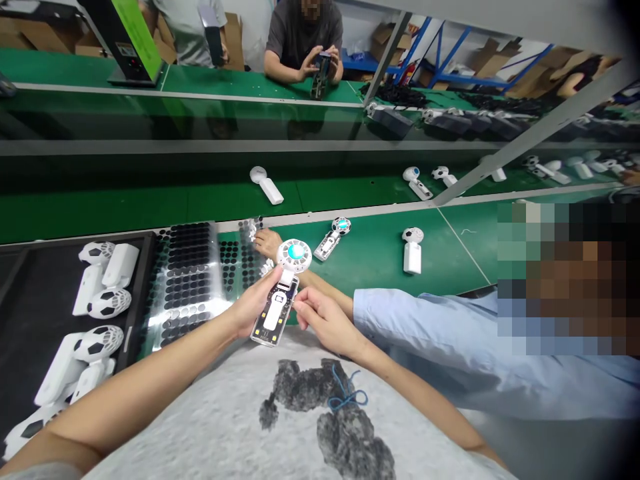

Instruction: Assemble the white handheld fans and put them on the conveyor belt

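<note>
My left hand [257, 300] is wrapped round the handle of a small handheld fan [275, 313], tilted, with its round vented head up. The fan's head has a shiny blue centre, and a circuit board and a white inner part show through the handle's face. At the handle's right edge is my right hand [323, 317], fingers curled and pinched together; whether a tiny part sits in them is hidden. Just beyond, another fan [333, 239] with an exposed handle lies on the green bench.
Sheets of black round stickers [187, 273] lie to the left, beside a black tray [30, 300] of white football-patterned fans [107, 303]. A co-worker's blue sleeve [425, 327] reaches in from the right, their hand [269, 243] behind my fan. A white fan [413, 250] stands at right.
</note>
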Available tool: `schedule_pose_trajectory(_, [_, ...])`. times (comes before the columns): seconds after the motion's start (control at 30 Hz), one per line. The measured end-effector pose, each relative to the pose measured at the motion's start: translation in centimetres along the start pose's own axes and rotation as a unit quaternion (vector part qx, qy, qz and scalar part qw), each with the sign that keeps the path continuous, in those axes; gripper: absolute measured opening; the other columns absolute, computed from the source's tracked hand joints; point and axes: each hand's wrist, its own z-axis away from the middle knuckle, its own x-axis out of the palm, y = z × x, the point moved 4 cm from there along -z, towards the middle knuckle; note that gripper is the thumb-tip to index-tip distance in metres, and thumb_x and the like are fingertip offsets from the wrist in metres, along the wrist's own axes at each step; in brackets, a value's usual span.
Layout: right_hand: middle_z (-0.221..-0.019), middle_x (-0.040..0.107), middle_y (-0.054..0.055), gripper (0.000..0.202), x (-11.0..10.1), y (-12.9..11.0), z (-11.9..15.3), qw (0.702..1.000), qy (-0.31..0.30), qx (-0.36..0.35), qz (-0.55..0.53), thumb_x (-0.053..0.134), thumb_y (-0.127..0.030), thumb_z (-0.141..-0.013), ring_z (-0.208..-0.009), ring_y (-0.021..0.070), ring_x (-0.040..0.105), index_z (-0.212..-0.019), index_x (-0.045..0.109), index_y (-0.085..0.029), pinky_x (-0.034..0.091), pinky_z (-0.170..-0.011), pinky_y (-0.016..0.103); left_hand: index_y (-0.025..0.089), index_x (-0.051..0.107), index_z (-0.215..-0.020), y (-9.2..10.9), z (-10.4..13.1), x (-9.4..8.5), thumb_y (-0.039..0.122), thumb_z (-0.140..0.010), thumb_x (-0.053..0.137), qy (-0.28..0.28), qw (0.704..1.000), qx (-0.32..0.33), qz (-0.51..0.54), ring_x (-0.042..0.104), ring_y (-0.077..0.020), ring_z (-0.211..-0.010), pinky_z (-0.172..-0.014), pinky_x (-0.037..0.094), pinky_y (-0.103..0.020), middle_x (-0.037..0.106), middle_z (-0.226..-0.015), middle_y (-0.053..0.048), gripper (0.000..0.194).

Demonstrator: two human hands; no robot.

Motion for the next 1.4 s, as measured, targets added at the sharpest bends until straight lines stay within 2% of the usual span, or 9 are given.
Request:
schedule_pose_trajectory(0.27, [-0.059, 0.052, -0.005, 0.015, -0.6, 0.1, 0.7, 1.0, 0.01, -0.001, 0.019, 0.039, -0.03, -0.088, -0.057, 0.01, 0.046, -0.079, 0.046, -0.019, 0.036, -0.062, 0.024, 0.017, 0.055, -0.091, 0.0, 0.2, 0.8, 0.051, -0.072, 0.058, -0.019, 1.0, 0.019, 0.015, 0.053, -0.0109, -0.052, -0.05, 0.043, -0.023, 0.054, -0.062, 0.002, 0.039])
schedule_pose_trajectory(0.43, [-0.059, 0.047, -0.005, 0.018, -0.6, 0.7, 0.9, 0.997, 0.054, 0.004, 0.049, 0.043, -0.032, -0.085, -0.055, 0.009, 0.039, -0.076, 0.051, -0.019, 0.033, -0.056, 0.023, 0.018, 0.052, -0.088, -0.5, 0.2, 1.1, 0.049, -0.074, 0.057, -0.018, 0.999, 0.041, -0.024, 0.052, -0.0094, -0.051, -0.048, 0.042, -0.02, 0.054, -0.064, 0.002, 0.034])
schedule_pose_trajectory(0.53, [-0.053, 0.037, -0.007, 0.021, -1.2, 2.0, 1.7, 0.995, 0.088, 0.038, 0.027, 0.047, -0.036, -0.081, -0.048, 0.0081, 0.03, -0.079, 0.056, -0.018, 0.028, -0.049, 0.022, 0.018, 0.051, -0.088, -0.8, -0.3, 0.1, 0.051, -0.074, 0.055, 0.028, 0.998, 0.046, -0.03, 0.053, -0.0106, -0.05, -0.046, 0.042, -0.022, 0.055, -0.063, 0.001, 0.036])
schedule_pose_trajectory(0.67, [-0.049, 0.031, -0.008, 0.028, -3.5, 4.5, 3.2, 0.984, 0.146, 0.101, -0.021, 0.051, -0.043, -0.077, -0.042, 0.0073, 0.023, -0.084, 0.059, -0.017, 0.02, -0.041, 0.022, 0.019, 0.049, -0.087, 0.1, -1.2, -3.1, 0.053, -0.073, 0.055, 0.104, 0.99, 0.089, -0.019, 0.055, -0.0123, -0.051, -0.045, 0.043, -0.023, 0.055, -0.063, 0.001, 0.038])
schedule_pose_trajectory(0.8, [-0.051, 0.032, -0.007, 0.032, -4.7, 6.7, 3.5, 0.981, 0.149, 0.111, -0.045, 0.052, -0.048, -0.076, -0.042, 0.0066, 0.021, -0.08, 0.057, -0.017, 0.018, -0.04, 0.022, 0.018, 0.05, -0.084, 0.3, -1.7, -4.6, 0.047, -0.068, 0.064, 0.096, 0.992, 0.066, -0.052, 0.058, -0.0129, -0.06, -0.05, 0.044, -0.022, 0.06, -0.071, -0.001, 0.036])
schedule_pose_trajectory(0.97, [-0.054, 0.027, -0.008, 0.032, -4.1, 7.9, 2.4, 0.984, 0.123, 0.114, -0.058, 0.049, -0.049, -0.079, -0.043, 0.0062, 0.02, -0.08, 0.053, -0.017, 0.016, -0.041, 0.022, 0.016, 0.052, -0.086, -0.6, -2.5, -3.8, 0.041, -0.066, 0.068, 0.073, 0.993, 0.048, -0.079, 0.059, -0.0116, -0.065, -0.053, 0.044, -0.02, 0.061, -0.079, -0.003, 0.036])
schedule_pose_trajectory(1.17, [-0.052, 0.028, -0.008, 0.033, -3.7, 8.2, 1.6, 0.985, 0.113, 0.117, -0.054, 0.05, -0.05, -0.077, -0.046, 0.0072, 0.023, -0.075, 0.051, -0.017, 0.018, -0.044, 0.022, 0.015, 0.049, -0.082, -1.1, -6.0, -5.1, 0.039, -0.066, 0.069, 0.096, 0.993, 0.04, -0.059, 0.057, -0.0108, -0.061, -0.052, 0.042, -0.02, 0.059, -0.074, -0.002, 0.036])
schedule_pose_trajectory(1.27, [-0.053, 0.029, -0.008, 0.034, -3.7, 9.0, 1.4, 0.985, 0.12, 0.108, -0.054, 0.052, -0.05, -0.076, -0.049, 0.0074, 0.024, -0.073, 0.051, -0.016, 0.02, -0.047, 0.023, 0.015, 0.048, -0.082, -0.4, -8.9, -5.7, 0.039, -0.065, 0.069, 0.114, 0.989, 0.059, -0.078, 0.056, -0.0108, -0.057, -0.051, 0.042, -0.021, 0.058, -0.07, -0.001, 0.037])
schedule_pose_trajectory(1.4, [-0.051, 0.029, -0.008, 0.039, -3.6, 10.6, 0.9, 0.986, 0.119, 0.102, -0.065, 0.053, -0.055, -0.073, -0.048, 0.007, 0.022, -0.071, 0.051, -0.016, 0.018, -0.047, 0.023, 0.016, 0.046, -0.082, 1.2, -13.5, -4.9, 0.04, -0.065, 0.068, 0.111, 0.984, 0.08, -0.11, 0.055, -0.0116, -0.054, -0.052, 0.042, -0.023, 0.056, -0.065, 0.0, 0.037])
